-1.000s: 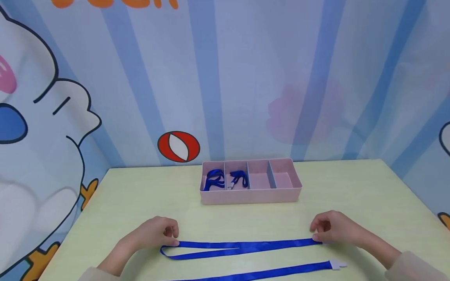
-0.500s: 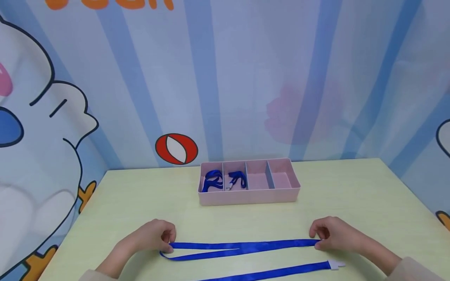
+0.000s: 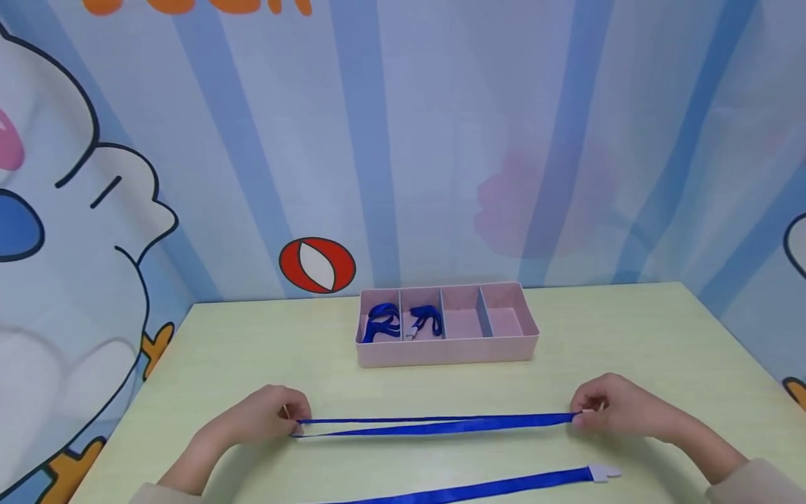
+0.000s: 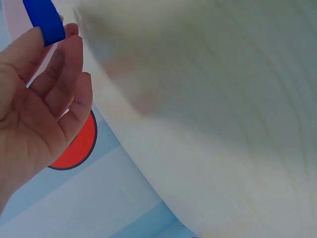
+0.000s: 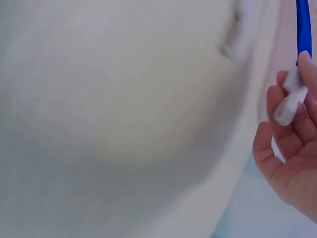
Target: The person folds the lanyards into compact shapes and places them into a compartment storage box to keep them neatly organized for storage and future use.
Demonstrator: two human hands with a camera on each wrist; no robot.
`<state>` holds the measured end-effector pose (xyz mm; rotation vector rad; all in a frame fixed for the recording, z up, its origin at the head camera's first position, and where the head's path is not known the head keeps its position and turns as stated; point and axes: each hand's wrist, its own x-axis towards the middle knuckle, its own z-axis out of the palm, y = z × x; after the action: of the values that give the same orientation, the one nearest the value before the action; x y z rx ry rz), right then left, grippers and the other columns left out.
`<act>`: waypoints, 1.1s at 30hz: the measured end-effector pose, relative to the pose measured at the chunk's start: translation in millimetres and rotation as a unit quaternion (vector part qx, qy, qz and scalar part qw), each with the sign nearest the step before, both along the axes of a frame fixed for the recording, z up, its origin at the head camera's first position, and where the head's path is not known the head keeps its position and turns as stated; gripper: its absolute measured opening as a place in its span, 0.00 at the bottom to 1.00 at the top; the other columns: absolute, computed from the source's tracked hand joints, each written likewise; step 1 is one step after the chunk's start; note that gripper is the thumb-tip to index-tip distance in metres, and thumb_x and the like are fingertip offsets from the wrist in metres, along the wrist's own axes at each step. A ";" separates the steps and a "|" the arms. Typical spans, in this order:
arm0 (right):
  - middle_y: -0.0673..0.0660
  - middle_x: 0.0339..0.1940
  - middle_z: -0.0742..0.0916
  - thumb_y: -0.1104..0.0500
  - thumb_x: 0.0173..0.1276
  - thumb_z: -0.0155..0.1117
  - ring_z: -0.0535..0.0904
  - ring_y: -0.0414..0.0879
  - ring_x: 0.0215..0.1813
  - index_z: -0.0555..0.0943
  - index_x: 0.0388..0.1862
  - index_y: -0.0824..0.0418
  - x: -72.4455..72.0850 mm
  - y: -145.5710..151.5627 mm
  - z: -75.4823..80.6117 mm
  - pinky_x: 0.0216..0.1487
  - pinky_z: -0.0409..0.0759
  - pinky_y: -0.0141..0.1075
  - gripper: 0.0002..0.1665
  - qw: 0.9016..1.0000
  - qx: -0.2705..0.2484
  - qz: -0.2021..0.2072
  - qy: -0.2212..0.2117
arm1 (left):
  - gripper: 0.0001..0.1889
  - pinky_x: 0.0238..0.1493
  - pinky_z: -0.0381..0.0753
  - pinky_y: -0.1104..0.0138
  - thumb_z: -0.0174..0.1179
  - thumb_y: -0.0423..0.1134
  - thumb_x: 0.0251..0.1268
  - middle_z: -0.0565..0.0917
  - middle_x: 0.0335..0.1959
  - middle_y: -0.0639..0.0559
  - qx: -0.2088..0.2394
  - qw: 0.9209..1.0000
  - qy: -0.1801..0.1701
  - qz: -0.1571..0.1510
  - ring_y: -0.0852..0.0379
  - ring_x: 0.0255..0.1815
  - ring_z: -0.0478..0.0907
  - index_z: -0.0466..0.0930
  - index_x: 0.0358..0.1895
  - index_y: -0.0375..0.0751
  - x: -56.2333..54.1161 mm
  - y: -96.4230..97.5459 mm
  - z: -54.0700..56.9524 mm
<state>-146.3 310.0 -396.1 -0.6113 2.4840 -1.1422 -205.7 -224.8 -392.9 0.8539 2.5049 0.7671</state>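
Note:
A blue lanyard [image 3: 441, 425] is stretched between both hands, a little above the table. My left hand [image 3: 267, 416] pinches its looped end; in the left wrist view the blue band [image 4: 48, 22] sits between thumb and fingertips. At the other end my right hand [image 3: 620, 406] pinches the strap by its white plastic clip [image 5: 292, 96], plain in the right wrist view. Closer to me a second blue lanyard [image 3: 466, 491] lies on the table, its white clip [image 3: 603, 473] pointing right and its left part cut off by the frame.
Behind the hands stands a pink divided box [image 3: 447, 352]. Its two left compartments each hold a folded blue lanyard [image 3: 383, 322]; the two right ones show bare bottoms. The pale yellow table [image 3: 252, 350] ends at a printed backdrop [image 3: 434, 140].
Both hands have lifted the lanyard off the table and drawn it taut, the right hand shifting slightly right. The nearer lanyard has stayed on the table.

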 end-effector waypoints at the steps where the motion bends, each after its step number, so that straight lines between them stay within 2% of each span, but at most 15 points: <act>1: 0.47 0.27 0.82 0.58 0.64 0.63 0.71 0.36 0.28 0.82 0.33 0.62 -0.6 3.0 4.0 0.27 0.71 0.31 0.07 1.000 -0.009 -0.010 -0.010 | 0.05 0.32 0.72 0.70 0.60 0.29 0.57 0.79 0.27 0.60 0.006 1.000 0.000 0.002 0.63 0.29 0.71 0.82 0.32 0.44 -0.8 -0.9 1.6; 5: 0.55 0.31 0.83 0.59 0.66 0.61 0.73 0.40 0.29 0.80 0.39 0.68 -1.8 14.0 19.8 0.29 0.74 0.34 0.11 0.997 -0.044 -0.046 -0.034 | 0.04 0.30 0.71 0.71 0.59 0.33 0.60 0.80 0.26 0.59 0.028 1.000 -0.001 0.014 0.65 0.27 0.70 0.83 0.32 0.43 -3.5 -3.9 7.7; 8: 0.58 0.35 0.83 0.59 0.67 0.59 0.76 0.44 0.32 0.80 0.42 0.69 -2.6 20.0 29.5 0.34 0.78 0.37 0.13 0.996 -0.058 -0.063 -0.035 | 0.05 0.28 0.70 0.71 0.60 0.37 0.61 0.79 0.26 0.58 0.038 0.999 -0.008 0.037 0.62 0.27 0.69 0.83 0.33 0.42 -4.0 -4.2 11.8; 12: 0.57 0.36 0.83 0.60 0.69 0.58 0.78 0.46 0.35 0.79 0.43 0.70 -3.3 23.1 37.3 0.38 0.80 0.37 0.13 0.995 -0.066 -0.071 -0.021 | 0.06 0.30 0.72 0.69 0.61 0.37 0.61 0.78 0.28 0.55 0.062 0.995 0.000 0.082 0.58 0.29 0.71 0.79 0.38 0.40 -3.6 -2.4 14.2; 17: 0.57 0.36 0.83 0.60 0.68 0.58 0.78 0.45 0.35 0.79 0.43 0.70 -4.7 21.6 40.8 0.39 0.80 0.37 0.13 0.995 -0.066 -0.078 -0.020 | 0.04 0.32 0.75 0.69 0.63 0.36 0.58 0.78 0.27 0.54 0.097 0.988 0.026 0.119 0.56 0.31 0.73 0.78 0.32 0.41 -5.1 0.4 15.9; 18: 0.58 0.36 0.83 0.59 0.68 0.58 0.78 0.46 0.35 0.79 0.44 0.70 -5.2 21.3 40.9 0.39 0.80 0.37 0.14 0.994 -0.064 -0.082 -0.020 | 0.05 0.33 0.76 0.68 0.64 0.36 0.58 0.79 0.27 0.53 0.107 0.987 0.022 0.121 0.55 0.31 0.73 0.79 0.31 0.40 -5.8 0.7 16.7; 20: 0.58 0.36 0.83 0.59 0.68 0.58 0.78 0.45 0.35 0.79 0.44 0.70 -6.0 21.3 41.1 0.39 0.80 0.38 0.15 0.994 -0.058 -0.093 -0.018 | 0.07 0.35 0.77 0.66 0.63 0.37 0.59 0.80 0.28 0.50 0.139 0.981 -0.010 0.132 0.53 0.32 0.74 0.80 0.33 0.36 -7.2 0.3 18.4; 22: 0.58 0.36 0.83 0.58 0.68 0.58 0.78 0.45 0.35 0.79 0.44 0.70 -6.6 21.9 40.9 0.39 0.80 0.38 0.15 0.993 -0.052 -0.106 -0.013 | 0.11 0.39 0.78 0.64 0.62 0.38 0.61 0.81 0.30 0.48 0.186 0.970 -0.058 0.146 0.52 0.33 0.75 0.80 0.37 0.31 -8.3 -1.2 20.2; 23: 0.57 0.35 0.84 0.58 0.68 0.58 0.78 0.45 0.35 0.79 0.44 0.70 -6.8 22.2 40.8 0.39 0.80 0.38 0.15 0.992 -0.051 -0.112 -0.012 | 0.11 0.41 0.79 0.63 0.61 0.38 0.61 0.81 0.31 0.47 0.215 0.961 -0.085 0.152 0.51 0.34 0.76 0.79 0.39 0.30 -8.8 -2.1 20.8; 25: 0.56 0.35 0.84 0.58 0.68 0.58 0.78 0.44 0.36 0.79 0.44 0.71 -7.0 23.0 40.1 0.40 0.79 0.38 0.15 0.991 -0.050 -0.121 -0.009 | 0.09 0.45 0.79 0.64 0.59 0.38 0.64 0.82 0.33 0.49 0.273 0.939 -0.137 0.159 0.53 0.37 0.78 0.80 0.40 0.34 -9.1 -4.4 21.7; 27: 0.56 0.35 0.84 0.58 0.68 0.59 0.78 0.45 0.36 0.79 0.44 0.71 -7.3 23.4 39.3 0.40 0.79 0.38 0.16 0.990 -0.052 -0.127 -0.010 | 0.06 0.47 0.78 0.66 0.56 0.37 0.66 0.82 0.34 0.53 0.332 0.914 -0.181 0.148 0.58 0.38 0.79 0.81 0.40 0.41 -8.6 -5.7 22.2; 29: 0.56 0.35 0.84 0.57 0.68 0.59 0.78 0.46 0.36 0.79 0.44 0.71 -7.7 23.6 38.2 0.41 0.79 0.38 0.16 0.990 -0.052 -0.133 -0.011 | 0.08 0.49 0.77 0.69 0.52 0.36 0.69 0.82 0.35 0.57 0.382 0.893 -0.210 0.113 0.61 0.40 0.78 0.82 0.38 0.48 -7.4 -5.6 22.5; 31: 0.58 0.36 0.84 0.57 0.67 0.60 0.78 0.46 0.36 0.79 0.44 0.70 -8.2 23.8 37.2 0.41 0.79 0.39 0.17 0.989 -0.048 -0.138 -0.009 | 0.12 0.50 0.74 0.70 0.47 0.34 0.72 0.81 0.34 0.59 0.418 0.876 -0.230 0.067 0.63 0.40 0.76 0.82 0.38 0.50 -5.5 -4.6 23.5; 32: 0.58 0.36 0.84 0.56 0.67 0.60 0.79 0.47 0.36 0.79 0.45 0.71 -8.4 24.2 37.1 0.41 0.79 0.39 0.17 0.989 -0.044 -0.142 -0.008 | 0.13 0.50 0.73 0.70 0.45 0.33 0.73 0.81 0.34 0.60 0.430 0.870 -0.236 0.045 0.63 0.40 0.75 0.82 0.38 0.50 -4.3 -3.8 24.4; 33: 0.59 0.36 0.84 0.56 0.67 0.60 0.79 0.47 0.37 0.79 0.45 0.70 -8.7 24.9 37.1 0.41 0.79 0.39 0.18 0.988 -0.040 -0.147 -0.006 | 0.15 0.50 0.71 0.70 0.43 0.32 0.74 0.80 0.33 0.60 0.435 0.868 -0.239 0.022 0.63 0.39 0.74 0.81 0.38 0.49 -3.2 -3.1 25.5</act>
<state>-155.0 334.8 -358.9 -0.2597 2.5893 -1.3504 -208.8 -227.8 -367.4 0.7178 1.6862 1.9206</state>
